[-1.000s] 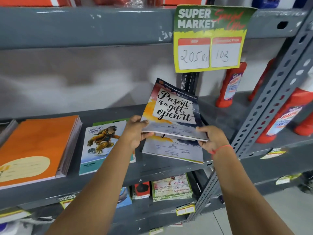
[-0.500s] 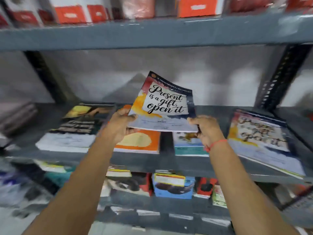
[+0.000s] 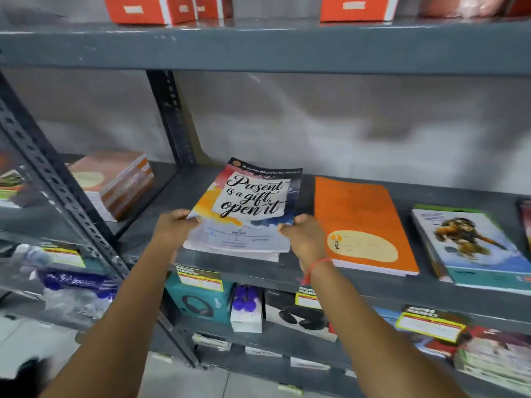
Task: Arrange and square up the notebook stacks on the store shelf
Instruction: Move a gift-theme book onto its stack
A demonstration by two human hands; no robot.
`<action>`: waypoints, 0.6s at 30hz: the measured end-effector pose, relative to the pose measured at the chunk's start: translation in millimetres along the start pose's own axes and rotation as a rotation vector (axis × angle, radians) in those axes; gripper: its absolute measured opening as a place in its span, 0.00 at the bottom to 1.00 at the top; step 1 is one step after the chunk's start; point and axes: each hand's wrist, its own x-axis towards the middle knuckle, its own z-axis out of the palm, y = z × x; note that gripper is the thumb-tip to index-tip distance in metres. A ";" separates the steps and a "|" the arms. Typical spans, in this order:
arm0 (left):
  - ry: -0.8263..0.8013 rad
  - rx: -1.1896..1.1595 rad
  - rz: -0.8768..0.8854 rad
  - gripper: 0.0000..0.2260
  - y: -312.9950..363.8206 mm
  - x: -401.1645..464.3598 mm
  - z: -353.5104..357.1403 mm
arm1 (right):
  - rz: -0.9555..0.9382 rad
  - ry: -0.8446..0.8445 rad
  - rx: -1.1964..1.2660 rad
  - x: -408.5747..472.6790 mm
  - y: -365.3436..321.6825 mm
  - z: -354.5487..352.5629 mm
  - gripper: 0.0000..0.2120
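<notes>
Centrally, a grey metal shelf [image 3: 161, 208] runs across the middle of the frame, with a perforated upright [image 3: 57, 185] slanting down the left side and another upright [image 3: 172, 116] standing at the back. An upper shelf board [image 3: 258, 50] crosses the top of the frame and carries orange boxes [image 3: 138, 8]. On the middle shelf, right of centre, an orange notebook stack [image 3: 356, 216] lies flat, and further right, near the frame edge, lies a notebook stack with a cartoon figure on a blue cover [image 3: 471, 248]; the two stacks are apart, with bare shelf between them. At the left, behind the slanted upright, a thicker pile of notebooks [image 3: 115, 182] sits on the neighbouring bay.

At the centre of the frame, the "Present is a gift, open it" notebook stack [image 3: 247, 214] is held by both hands, just left of the orange stack. Its near edge sits low at the shelf's front, its far edge is tilted up, and a lower notebook pokes out beneath the near edge. The left hand [image 3: 172, 228] is closed on the stack's left edge, thumb on the cover. The right hand [image 3: 304, 237] is closed on the right edge, and a red thread [image 3: 316, 265] circles its wrist.

Lower in the frame, the bottom shelf holds a teal headphone box [image 3: 198, 303], with yellow price tags [image 3: 201, 280] along the front edge above it.
</notes>
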 end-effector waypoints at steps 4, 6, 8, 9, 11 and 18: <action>0.023 0.079 -0.024 0.16 -26.0 14.9 -5.4 | -0.009 0.019 -0.137 6.3 11.1 27.6 0.21; 0.041 0.118 -0.031 0.18 -35.0 17.8 -3.6 | 0.012 0.025 -0.176 9.3 17.1 32.7 0.17; 0.082 0.197 -0.017 0.11 -40.7 19.8 -3.3 | 0.039 -0.014 -0.232 11.2 20.1 35.1 0.08; 0.099 0.243 -0.004 0.10 -42.7 20.5 -3.9 | 0.054 -0.039 -0.263 11.8 21.0 35.5 0.09; 0.101 0.300 0.017 0.10 -43.1 21.3 -5.9 | 0.079 -0.058 -0.308 12.3 21.0 35.2 0.13; 0.095 0.769 -0.047 0.13 -19.7 21.7 -3.7 | -0.043 0.019 -0.389 2.0 9.1 35.4 0.13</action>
